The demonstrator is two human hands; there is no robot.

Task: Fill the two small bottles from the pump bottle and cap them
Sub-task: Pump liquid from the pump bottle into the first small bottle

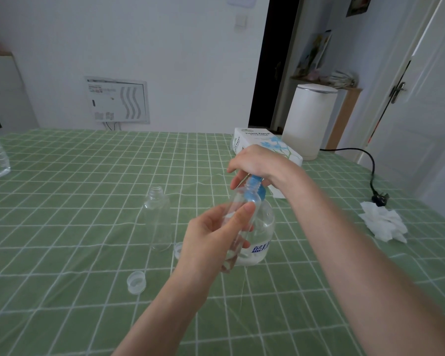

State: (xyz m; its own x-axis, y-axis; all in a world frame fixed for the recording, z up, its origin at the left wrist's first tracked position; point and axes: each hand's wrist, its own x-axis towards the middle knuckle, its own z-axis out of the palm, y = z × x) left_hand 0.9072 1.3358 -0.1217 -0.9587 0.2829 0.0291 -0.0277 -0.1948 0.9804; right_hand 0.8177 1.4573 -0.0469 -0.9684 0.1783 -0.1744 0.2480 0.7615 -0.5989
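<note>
Clear plastic first: our left hand (pixel 211 235) grips one small bottle (pixel 238 201), its mouth raised to the pump bottle (pixel 261 235), while our right hand (pixel 254 163) curls over the blue pump head. We judge filling is under way. The other small bottle (pixel 157 217) stands open nearby, and a cap (pixel 136 281) and a second cap (pixel 178 250) lie loose on the table (pixel 88 176).

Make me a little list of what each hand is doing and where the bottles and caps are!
Left hand: holds the first small bottle up by the pump top
Right hand: grips the pump bottle by its blue top
Other small bottle: upright on the table, open
Caps: near cap and far cap, both loose on the table
</note>
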